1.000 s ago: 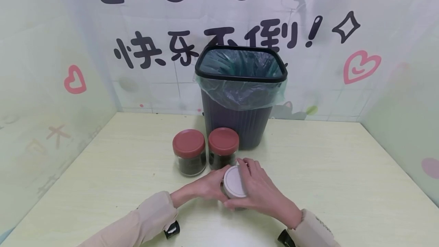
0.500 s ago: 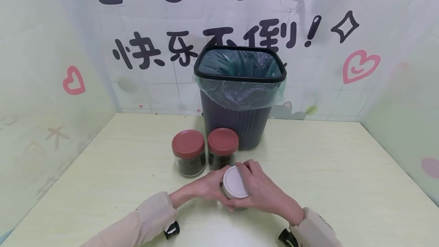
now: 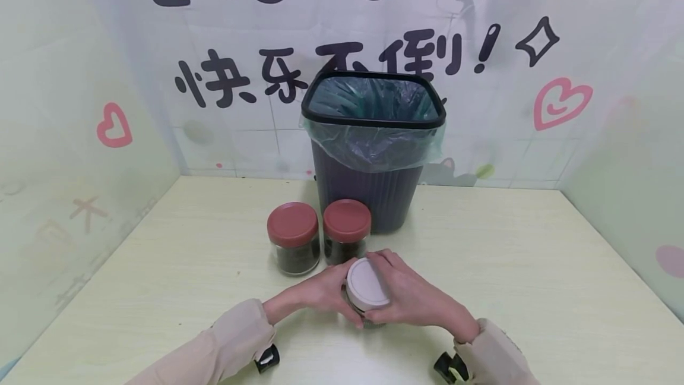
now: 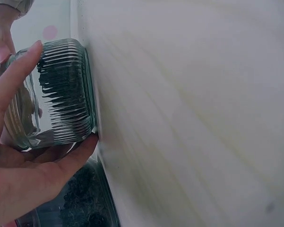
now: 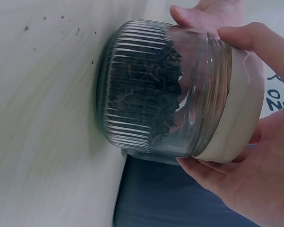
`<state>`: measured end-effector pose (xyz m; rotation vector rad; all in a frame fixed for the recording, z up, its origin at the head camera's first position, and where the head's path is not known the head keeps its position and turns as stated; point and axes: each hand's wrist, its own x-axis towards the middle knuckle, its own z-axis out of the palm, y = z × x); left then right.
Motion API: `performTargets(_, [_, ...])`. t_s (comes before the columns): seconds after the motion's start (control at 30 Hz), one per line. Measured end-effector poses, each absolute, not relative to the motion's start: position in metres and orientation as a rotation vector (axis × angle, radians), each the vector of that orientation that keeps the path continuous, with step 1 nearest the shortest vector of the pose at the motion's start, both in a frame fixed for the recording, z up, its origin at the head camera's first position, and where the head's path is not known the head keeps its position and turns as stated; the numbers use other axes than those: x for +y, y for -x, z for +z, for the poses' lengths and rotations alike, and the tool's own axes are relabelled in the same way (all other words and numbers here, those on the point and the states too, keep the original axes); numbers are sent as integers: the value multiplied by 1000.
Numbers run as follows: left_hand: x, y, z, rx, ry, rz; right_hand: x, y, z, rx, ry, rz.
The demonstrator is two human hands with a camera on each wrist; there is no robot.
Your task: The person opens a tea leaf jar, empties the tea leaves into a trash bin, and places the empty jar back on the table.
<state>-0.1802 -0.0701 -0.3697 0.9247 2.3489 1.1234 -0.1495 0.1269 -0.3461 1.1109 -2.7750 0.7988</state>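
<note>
The head view shows the white-lidded jar standing on the desk. The left hand is curled round its glass body, and the right hand is gripping the white lid. Two red-lidded jars stand side by side just beyond, in front of the lined bin. In the right wrist view, dark pieces are visible inside the glass.

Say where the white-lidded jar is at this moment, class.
In the head view, the white-lidded jar stands on the table below centre, gripped between the left hand and right hand, just in front of the right red-lidded jar.
</note>
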Motion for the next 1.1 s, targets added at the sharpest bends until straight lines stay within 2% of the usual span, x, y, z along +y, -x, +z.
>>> performTargets(0.57, [-69,179,-370,2356,-877,1113,146,155,-336,-2832,-1048,888])
performTargets(1.1, [-67,178,-369,2332,-757,1136,185,184,-335,-2889,-600,640])
